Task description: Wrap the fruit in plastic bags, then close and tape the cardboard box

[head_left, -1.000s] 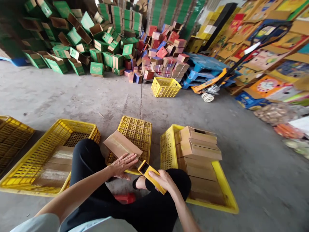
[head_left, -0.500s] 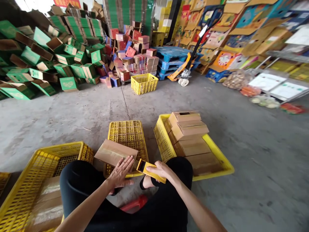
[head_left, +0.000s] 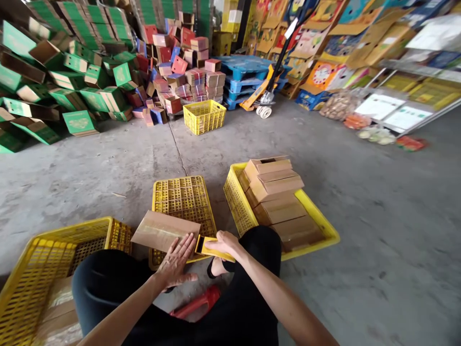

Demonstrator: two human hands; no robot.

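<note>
**Taping a flat carton on an upturned crate**

Nearest, a red stool [head_left: 196, 303] shows under the seated person's black-clad legs. The left hand [head_left: 176, 262] lies flat, fingers spread, pressing the near end of a flat cardboard box [head_left: 163, 231]; it grips nothing. The right hand [head_left: 224, 244] is closed around a yellow tape dispenser [head_left: 209, 246], whose front end meets the box's near right edge. The box rests on an upturned yellow crate [head_left: 183, 197] straight ahead.

The step in hand looks like sealing the box's seam. The next move likely calls for drawing the dispenser evenly along the box while the flat hand keeps it from sliding.

To the right, a yellow tray [head_left: 324, 226] holds stacked brown boxes [head_left: 275, 185]; to the near left, another crate [head_left: 46, 254] holds more. Far off stand a small yellow basket [head_left: 204, 117], green cartons [head_left: 72, 81] and a pallet jack [head_left: 264, 103].
</note>
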